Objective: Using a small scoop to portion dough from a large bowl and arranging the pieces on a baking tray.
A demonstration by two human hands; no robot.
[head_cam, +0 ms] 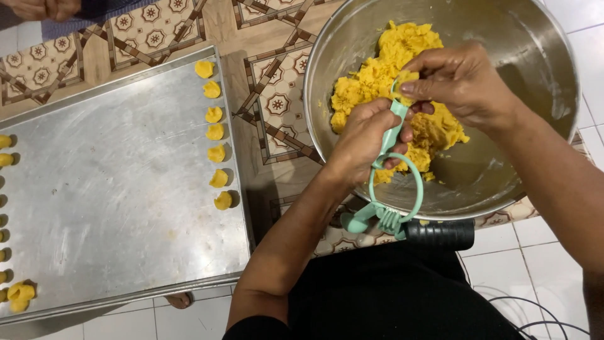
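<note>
- Patterned floor mat (pixel 277 101): steel mixing bowl (pixel 541 50) at right edge, baking tray (pixel 119 182) at left.
- Left hand (pixel 365 138) clenched around mint-green scoop (pixel 393 126); right hand (pixel 459 79) pinching yellow dough (pixel 377 75) into scoop head, above bowl.
- Risk: sticky dough clinging, giving uneven portions.
- Risk: crumbs dropping past bowl rim if scoop tilts.
- Risk: dough pieces (pixel 215 132) crowding tray's right edge.

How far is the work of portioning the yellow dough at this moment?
Done: small yellow dough pieces line the metal tray's edges. In hand: the left hand holds a mint-green measuring spoon; the right hand presses dough into it. Left: much yellow dough in the steel bowl.
</note>
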